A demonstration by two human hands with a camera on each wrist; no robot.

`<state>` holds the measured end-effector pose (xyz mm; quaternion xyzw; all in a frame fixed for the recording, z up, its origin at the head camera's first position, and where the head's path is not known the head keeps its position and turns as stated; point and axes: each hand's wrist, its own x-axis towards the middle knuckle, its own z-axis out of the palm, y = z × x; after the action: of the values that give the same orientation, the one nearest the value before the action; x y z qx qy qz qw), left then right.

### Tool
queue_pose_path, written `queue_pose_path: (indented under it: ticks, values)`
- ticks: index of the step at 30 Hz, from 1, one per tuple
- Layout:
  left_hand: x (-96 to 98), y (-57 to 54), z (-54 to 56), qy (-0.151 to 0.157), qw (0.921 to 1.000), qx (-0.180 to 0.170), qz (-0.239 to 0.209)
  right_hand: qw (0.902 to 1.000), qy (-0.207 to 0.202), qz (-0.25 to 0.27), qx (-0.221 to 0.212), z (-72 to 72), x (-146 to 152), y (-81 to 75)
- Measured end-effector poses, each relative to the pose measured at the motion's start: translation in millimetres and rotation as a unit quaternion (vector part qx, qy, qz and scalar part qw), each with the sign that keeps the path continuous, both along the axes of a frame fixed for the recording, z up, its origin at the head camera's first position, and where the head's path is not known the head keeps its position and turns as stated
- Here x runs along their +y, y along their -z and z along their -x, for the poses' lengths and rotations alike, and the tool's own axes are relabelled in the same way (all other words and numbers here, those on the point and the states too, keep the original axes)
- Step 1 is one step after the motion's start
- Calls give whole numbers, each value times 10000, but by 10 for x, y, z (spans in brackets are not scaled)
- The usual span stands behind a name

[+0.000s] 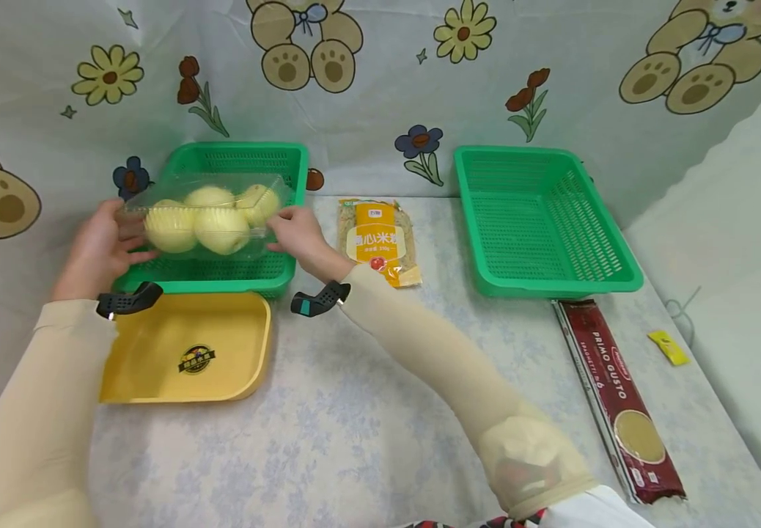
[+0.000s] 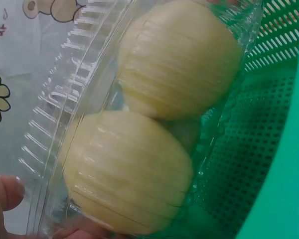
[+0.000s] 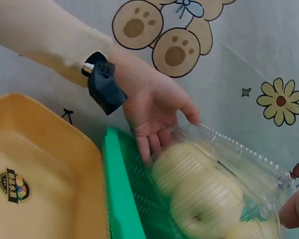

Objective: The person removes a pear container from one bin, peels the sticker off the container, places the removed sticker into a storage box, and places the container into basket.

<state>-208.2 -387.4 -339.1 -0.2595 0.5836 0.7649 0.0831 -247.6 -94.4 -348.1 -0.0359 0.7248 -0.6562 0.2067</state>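
A clear plastic clamshell box (image 1: 267, 196) of several pale yellow round fruits (image 2: 132, 167), apples or pears, is held level by both hands at the left green basket (image 1: 205, 284). My left hand (image 1: 100, 246) grips the box's left end, thumb above and fingers below. At the opposite end, my right hand (image 1: 301, 233) pinches the edge, its fingertips partly hidden in the head view. From the right wrist view, the box (image 3: 229, 149) is over the basket's opening; whether it touches the bottom I cannot tell.
A yellow tray (image 1: 156, 367) sits in front of the left basket. A bag of pasta (image 1: 380, 238) lies mid-table. To the right are another green basket (image 1: 552, 288), a dark red spaghetti pack (image 1: 621, 400) and a small yellow packet (image 1: 668, 347) near the table edge.
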Motion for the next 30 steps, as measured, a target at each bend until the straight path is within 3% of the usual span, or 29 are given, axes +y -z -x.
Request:
queue_pose_path:
  ticks: [5,9,18,30]
  values:
    - [99,-28,37,162,9965,-246,777,9996,86,-230,-170,55,-16,-35]
    - [133,-17,49,238,9935,-293,1076,9992,162,-288,-235,95,-13,-37]
    - [117,69,16,489,9816,-276,1825,9963,293,396,-703,133,-51,-26]
    - [98,100,-45,703,9790,-24,1911,9993,65,49,-376,89,-70,-49]
